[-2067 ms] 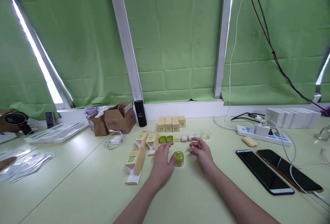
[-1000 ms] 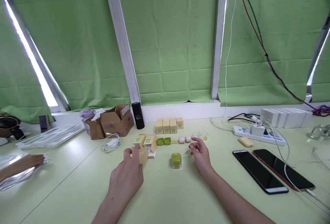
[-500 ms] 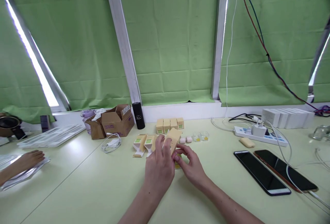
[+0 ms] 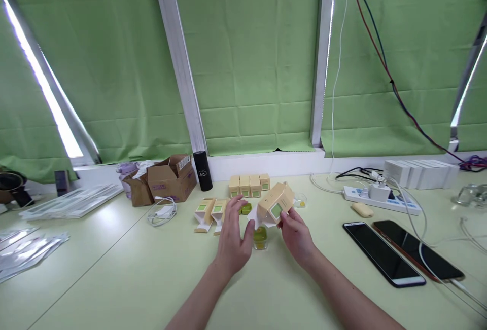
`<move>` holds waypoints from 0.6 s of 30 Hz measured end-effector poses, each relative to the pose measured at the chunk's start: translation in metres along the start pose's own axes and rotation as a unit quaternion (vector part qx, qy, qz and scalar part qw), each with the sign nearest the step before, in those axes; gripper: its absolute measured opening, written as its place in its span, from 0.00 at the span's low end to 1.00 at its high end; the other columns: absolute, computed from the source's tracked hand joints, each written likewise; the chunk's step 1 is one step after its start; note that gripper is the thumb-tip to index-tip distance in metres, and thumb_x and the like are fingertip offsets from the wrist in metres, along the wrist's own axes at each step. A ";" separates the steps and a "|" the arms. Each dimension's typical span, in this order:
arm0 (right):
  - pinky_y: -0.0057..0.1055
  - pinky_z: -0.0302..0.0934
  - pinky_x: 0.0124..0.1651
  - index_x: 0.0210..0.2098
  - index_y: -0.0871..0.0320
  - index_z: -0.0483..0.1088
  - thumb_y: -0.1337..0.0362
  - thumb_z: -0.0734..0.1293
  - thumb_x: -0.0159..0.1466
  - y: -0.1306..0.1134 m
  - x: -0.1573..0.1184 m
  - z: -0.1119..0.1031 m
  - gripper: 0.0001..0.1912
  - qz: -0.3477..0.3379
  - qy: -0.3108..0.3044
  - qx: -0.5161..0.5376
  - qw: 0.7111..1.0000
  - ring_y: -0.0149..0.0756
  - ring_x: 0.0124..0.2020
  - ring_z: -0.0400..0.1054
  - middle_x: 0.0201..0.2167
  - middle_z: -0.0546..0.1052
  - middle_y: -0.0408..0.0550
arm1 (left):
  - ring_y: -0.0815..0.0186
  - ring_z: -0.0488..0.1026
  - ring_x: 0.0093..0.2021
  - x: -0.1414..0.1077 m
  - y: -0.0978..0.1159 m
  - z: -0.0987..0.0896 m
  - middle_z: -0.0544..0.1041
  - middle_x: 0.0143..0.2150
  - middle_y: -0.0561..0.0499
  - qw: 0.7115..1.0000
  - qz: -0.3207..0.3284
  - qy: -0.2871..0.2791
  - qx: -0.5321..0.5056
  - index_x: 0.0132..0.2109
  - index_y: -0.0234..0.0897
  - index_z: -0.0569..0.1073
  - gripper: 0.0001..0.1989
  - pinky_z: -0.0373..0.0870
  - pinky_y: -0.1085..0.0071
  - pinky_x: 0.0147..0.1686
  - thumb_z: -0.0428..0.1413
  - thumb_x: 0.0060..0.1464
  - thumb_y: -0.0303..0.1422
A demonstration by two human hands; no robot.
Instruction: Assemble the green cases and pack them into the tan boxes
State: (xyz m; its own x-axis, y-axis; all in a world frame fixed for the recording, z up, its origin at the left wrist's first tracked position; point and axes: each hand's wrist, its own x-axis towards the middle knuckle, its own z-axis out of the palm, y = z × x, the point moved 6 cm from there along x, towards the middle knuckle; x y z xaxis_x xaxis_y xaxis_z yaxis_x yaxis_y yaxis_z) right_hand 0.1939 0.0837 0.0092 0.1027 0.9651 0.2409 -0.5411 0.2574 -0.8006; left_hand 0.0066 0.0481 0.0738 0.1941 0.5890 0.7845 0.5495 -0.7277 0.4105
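My right hand holds a small beige box with a green label, tilted, its white inner flap sticking out at the lower left. Empty and with fingers apart, my left hand is just left of that box. Between my hands a small clear container with a green top stands on the table. Behind it is a green round piece. Two opened beige boxes lie left of my left hand. Several closed beige boxes stand in a row farther back. A clear cup shows behind the held box.
A brown carton, a black cylinder and a coiled white cable are at the back left. Two phones, a power strip and white boxes are at the right. Plastic sleeves lie far left.
The beige box has moved right and turned in my right hand; my left hand has let go of it. The green round piece has come into view. Another person's hand at the far left has gone.
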 end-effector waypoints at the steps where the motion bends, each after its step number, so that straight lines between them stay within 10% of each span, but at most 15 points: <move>1: 0.36 0.61 0.37 0.45 0.50 0.77 0.51 0.76 0.56 0.002 0.000 0.001 0.20 0.010 -0.015 0.006 1.000 0.43 0.36 0.70 0.44 0.81 0.48 | 0.49 0.62 0.70 -0.003 -0.006 0.001 0.65 0.67 0.38 1.000 -0.014 0.005 -0.015 0.63 0.42 0.63 0.17 0.63 0.46 0.66 0.49 0.70 0.35; 9: 0.46 0.63 0.57 0.46 0.51 0.80 0.47 0.73 0.59 0.002 -0.006 0.015 0.20 0.026 -0.084 0.004 0.996 0.55 0.57 0.71 0.50 0.82 0.51 | 0.50 0.70 0.61 -0.017 -0.026 0.009 0.73 0.60 0.38 0.980 -0.122 -0.020 -0.154 0.64 0.41 0.64 0.23 0.64 0.49 0.62 0.50 0.69 0.46; 18: 0.38 0.63 0.42 0.52 0.55 0.75 0.42 0.74 0.58 -0.003 -0.008 0.014 0.31 -0.075 -0.031 -0.261 0.962 0.47 0.42 0.71 0.41 0.81 0.52 | 0.50 0.71 0.59 -0.018 -0.025 0.019 0.76 0.59 0.40 0.954 -0.179 -0.072 -0.231 0.65 0.42 0.66 0.29 0.63 0.52 0.60 0.58 0.63 0.49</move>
State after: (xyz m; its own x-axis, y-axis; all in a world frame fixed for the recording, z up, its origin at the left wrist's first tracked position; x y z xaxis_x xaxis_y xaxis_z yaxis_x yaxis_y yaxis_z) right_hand 0.1836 0.0747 0.0174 0.0881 0.9146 0.3945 -0.0290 0.3983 -0.9168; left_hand 0.0052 0.0619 0.0402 0.1884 0.8466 0.4977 0.1919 -0.5288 0.8268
